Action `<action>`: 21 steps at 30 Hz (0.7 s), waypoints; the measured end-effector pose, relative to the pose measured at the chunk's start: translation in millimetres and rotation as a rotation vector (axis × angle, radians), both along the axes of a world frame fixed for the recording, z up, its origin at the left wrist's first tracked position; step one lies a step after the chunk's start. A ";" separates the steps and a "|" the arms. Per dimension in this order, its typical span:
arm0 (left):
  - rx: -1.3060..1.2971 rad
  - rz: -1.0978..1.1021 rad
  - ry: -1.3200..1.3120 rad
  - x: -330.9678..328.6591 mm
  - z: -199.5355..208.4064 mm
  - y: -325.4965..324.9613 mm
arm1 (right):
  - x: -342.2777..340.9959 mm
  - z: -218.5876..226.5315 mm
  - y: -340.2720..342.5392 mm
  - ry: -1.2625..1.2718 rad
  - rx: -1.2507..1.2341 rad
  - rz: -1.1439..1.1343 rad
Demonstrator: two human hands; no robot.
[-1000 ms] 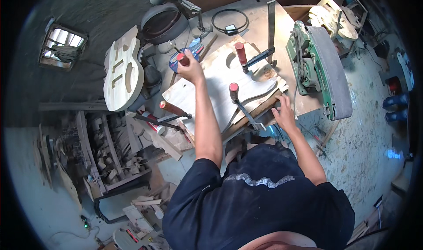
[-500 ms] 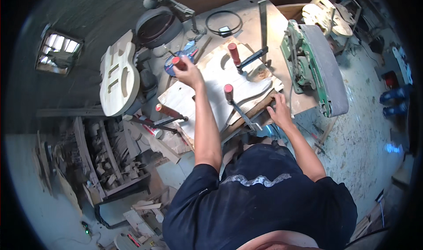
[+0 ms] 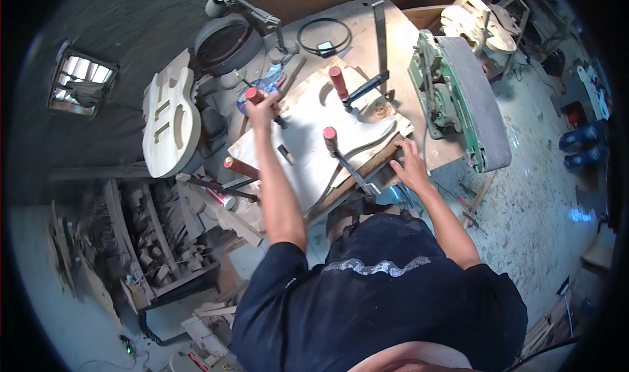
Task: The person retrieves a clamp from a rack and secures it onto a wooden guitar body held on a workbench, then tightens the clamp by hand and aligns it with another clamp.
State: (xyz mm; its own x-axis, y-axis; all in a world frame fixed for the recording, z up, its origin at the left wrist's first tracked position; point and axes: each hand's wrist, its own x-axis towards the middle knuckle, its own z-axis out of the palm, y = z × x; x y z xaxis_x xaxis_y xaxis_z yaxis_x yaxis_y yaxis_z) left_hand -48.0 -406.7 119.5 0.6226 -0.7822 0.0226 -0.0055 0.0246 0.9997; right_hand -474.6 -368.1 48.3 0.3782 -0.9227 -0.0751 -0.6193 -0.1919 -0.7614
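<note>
My left hand (image 3: 263,112) is closed around the red handle of a bar clamp (image 3: 253,95) at the far left corner of a pale wooden board (image 3: 301,143). My right hand (image 3: 411,167) rests at the board's near right edge, fingers stretched over the wooden strip (image 3: 354,183) there and thumb apart. More red-handled clamps press on the board: one clamp (image 3: 338,82) at the far side, another clamp (image 3: 330,138) near the front, and a third clamp (image 3: 240,167) at the left, partly behind my left forearm. A small dark piece (image 3: 286,154) lies on the board.
A green belt sander (image 3: 458,100) stands right of the board. At the left leans a pale guitar body (image 3: 171,120). Behind are a lamp (image 3: 262,18), a black cable loop (image 3: 324,37) and a blue round object (image 3: 267,87). Wood scraps fill a rack (image 3: 157,234) below left.
My left hand has shifted a little left and turned on the clamp handle, uncovering the clamp's lower end and the small dark piece. My right hand stays at the edge. The view has shifted slightly.
</note>
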 end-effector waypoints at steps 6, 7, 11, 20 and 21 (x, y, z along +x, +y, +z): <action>-0.084 0.969 -0.485 -45.3 -2.8 -26.5 | 4.0 -2.3 1.8 -0.041 -0.045 0.000; -0.095 0.623 -0.262 -30.8 -6.7 -16.5 | 4.1 -4.6 0.5 -0.061 -0.092 0.007; -0.145 -0.507 0.321 15.8 10.4 10.9 | 7.8 -2.5 1.0 -0.019 -0.030 -0.049; -0.046 0.595 -0.398 -50.5 0.5 -10.3 | 4.2 -6.6 -0.8 -0.056 -0.079 -0.041; -0.111 0.785 -0.490 -63.5 1.5 -17.4 | 6.0 -3.2 0.8 -0.056 -0.072 -0.039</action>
State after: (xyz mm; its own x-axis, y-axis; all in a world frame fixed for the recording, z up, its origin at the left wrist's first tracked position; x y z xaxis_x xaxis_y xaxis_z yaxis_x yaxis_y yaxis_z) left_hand -111.5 -424.0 121.1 0.8735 -0.1189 0.4720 -0.4816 -0.0694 0.8737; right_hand -468.6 -367.3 45.1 0.3436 -0.9391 0.0117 -0.5845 -0.2236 -0.7800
